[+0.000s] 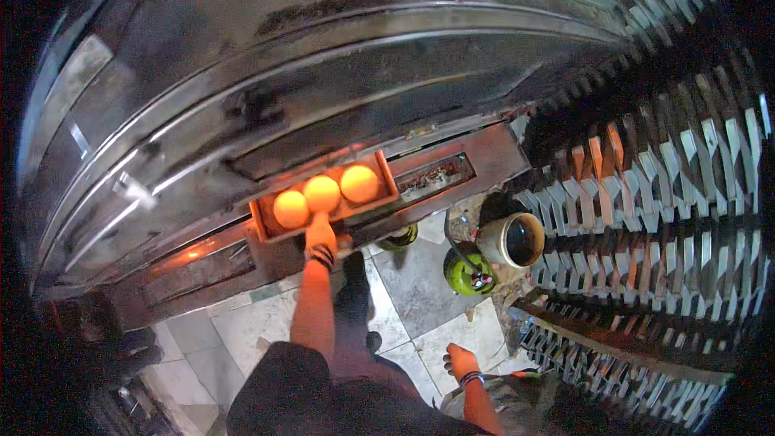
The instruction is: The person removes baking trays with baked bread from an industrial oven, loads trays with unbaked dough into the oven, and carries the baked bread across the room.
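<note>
My left hand (321, 234) reaches forward to the front rim of a rectangular metal box (387, 173). In that box three round shapes glow bright orange: a left one (291, 209), a middle one (322, 193) and a right one (359, 183). The left fingertips blend into the glare below the middle shape, so whether they grip anything is hidden. Over the tiled floor hangs my right hand (462, 362), its fingers curled in, with nothing visible in them. Dark bands circle both wrists.
Behind the box rises a large, curved, dark metal body (363, 64). A narrow slotted tray (436, 176) adjoins the box's right end. On the floor stand a bucket (490, 240) with dark contents and a green gas cylinder (467, 273). Rows of stacked metal pieces (646, 186) fill the right side.
</note>
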A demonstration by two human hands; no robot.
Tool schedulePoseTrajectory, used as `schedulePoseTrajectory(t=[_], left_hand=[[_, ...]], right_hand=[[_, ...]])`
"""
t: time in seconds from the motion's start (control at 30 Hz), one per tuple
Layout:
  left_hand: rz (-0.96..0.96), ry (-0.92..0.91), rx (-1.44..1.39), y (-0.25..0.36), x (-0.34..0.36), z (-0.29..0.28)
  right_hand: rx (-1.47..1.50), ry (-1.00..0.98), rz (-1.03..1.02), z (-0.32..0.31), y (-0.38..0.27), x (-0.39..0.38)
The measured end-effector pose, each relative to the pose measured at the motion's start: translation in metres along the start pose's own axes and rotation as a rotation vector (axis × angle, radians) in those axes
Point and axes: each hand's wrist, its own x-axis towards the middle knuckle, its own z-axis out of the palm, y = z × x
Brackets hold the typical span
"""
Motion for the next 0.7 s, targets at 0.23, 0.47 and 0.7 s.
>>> schedulePoseTrajectory(t=[0.23,0.47,0.7], left_hand=[[-0.349,-0.161,-0.25,0.007,-0.143,0.02],[-0.355,-0.267,0.125,-0.034,-0.084,0.076],[-0.469,-0.039,-0.1,-0.049,-0.195,0.061]], right_hand=[[0.171,0.082,-0.155,0.024,0.025,-0.043],[-0.597,0.006,-0.367,0.037,0.178,-0.103],[-0.915,0.207,-0.328,0.012,0.398,-0.077]])
